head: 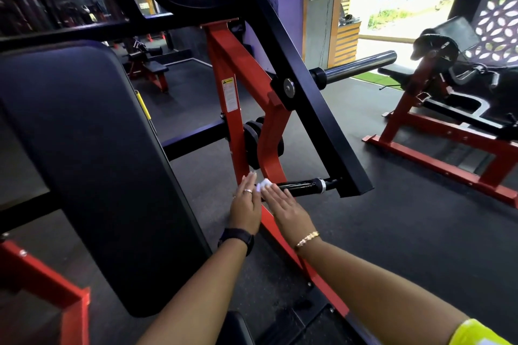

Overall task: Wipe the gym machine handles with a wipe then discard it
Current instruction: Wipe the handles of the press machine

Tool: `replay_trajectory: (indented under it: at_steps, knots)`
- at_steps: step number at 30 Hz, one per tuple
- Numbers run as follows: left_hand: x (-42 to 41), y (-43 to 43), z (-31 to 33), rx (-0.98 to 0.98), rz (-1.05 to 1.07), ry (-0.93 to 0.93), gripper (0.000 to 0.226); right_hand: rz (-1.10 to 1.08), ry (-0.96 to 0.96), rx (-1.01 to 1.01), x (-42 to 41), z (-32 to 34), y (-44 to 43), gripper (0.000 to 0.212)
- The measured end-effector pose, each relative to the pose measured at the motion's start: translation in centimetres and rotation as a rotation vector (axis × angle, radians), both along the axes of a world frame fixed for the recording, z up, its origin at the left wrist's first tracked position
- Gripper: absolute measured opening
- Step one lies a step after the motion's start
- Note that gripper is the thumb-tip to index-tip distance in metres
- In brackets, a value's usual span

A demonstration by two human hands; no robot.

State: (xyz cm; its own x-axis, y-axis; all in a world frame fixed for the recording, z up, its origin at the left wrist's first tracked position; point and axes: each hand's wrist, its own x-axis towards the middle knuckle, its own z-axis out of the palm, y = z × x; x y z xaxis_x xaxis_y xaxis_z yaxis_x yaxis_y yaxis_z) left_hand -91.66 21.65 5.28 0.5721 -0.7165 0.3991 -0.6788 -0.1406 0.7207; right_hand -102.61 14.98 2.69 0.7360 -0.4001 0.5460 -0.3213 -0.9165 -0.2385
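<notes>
Both hands are out at the near end of the black handle (302,187), low on the machine and just right of the big back pad (84,162). The left hand (246,204) is flat with its fingers straight and together. The right hand (286,206) is spread flat too, its fingers laid over the end of the grip. The wipe (265,184) shows as a small white wad between the two sets of fingertips, right at the handle's tip. I cannot tell from here whether a thumb has it from underneath.

That is my first worry. No finger is curled round the wipe, so it looks only pressed in place. One brisk stroke along the bar could let it slide out and drop onto the floor (364,232), and then it is too dirty to use.

Second, the wad is bunched small. A pass with it like that would likely touch only the top of the grip, leaving the underside and the stretch toward the silver collar (323,186) missed.

Third, the handle hangs off a pivoting black arm (322,120). A hard sideways push might swing it, and the red frame (269,148) sits close behind the knuckles.

Any other handle is out of my view.
</notes>
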Motion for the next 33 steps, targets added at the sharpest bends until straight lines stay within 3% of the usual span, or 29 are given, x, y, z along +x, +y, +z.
replay_trajectory:
  at_steps: [3, 6, 8, 11, 15, 19, 21, 24, 26, 29, 33]
  knots:
    - [0.7, 0.5, -0.9, 0.127, -0.095, -0.454, 0.051, -0.156, 0.053, 0.057, -1.2, 0.5, -2.3, 0.057]
    - [0.9, 0.3, -0.9, 0.234, -0.067, -0.628, 0.05, -0.338, 0.063, 0.336, 0.7, 2.0, -2.9, 0.05]
    - [0.9, 0.4, -0.9, 0.261, -0.055, -0.672, 0.051, -0.306, 0.083, 0.349, 1.9, 3.1, -2.1, 0.046]
    - [0.6, 0.5, -1.1, 0.266, -0.022, -0.742, 0.055, -0.111, 0.043, 0.155, 1.8, 2.5, -0.7, 0.047]
    - [0.4, 0.7, -1.0, 0.354, 0.003, -0.831, 0.058, -0.189, 0.148, -0.02, -2.1, 1.4, -2.9, 0.062]
    - [0.3, 0.9, -0.6, 0.414, -0.016, -0.898, 0.062, -0.465, 0.272, 0.163, -4.7, 1.8, -5.7, 0.064]
    - [0.3, 0.8, -0.7, 0.407, -0.021, -0.915, 0.064, -0.467, 0.253, 0.255, -3.9, 2.2, -5.7, 0.062]
    - [0.1, 0.7, -1.0, 0.402, -0.03, -0.869, 0.085, -0.372, 0.154, 0.292, -1.0, 2.7, -3.3, 0.062]
    - [0.0, 0.8, -1.0, 0.383, -0.031, -0.859, 0.09, -0.252, 0.084, 0.254, -0.1, 2.4, -2.0, 0.062]
    - [0.1, 0.7, -1.2, 0.36, -0.033, -0.846, 0.089, -0.096, 0.089, 0.062, -1.7, 0.8, -3.0, 0.079]
    - [0.1, 0.6, -1.5, 0.352, -0.034, -0.858, 0.09, -0.31, 0.15, 0.054, -4.8, 0.2, -5.3, 0.076]
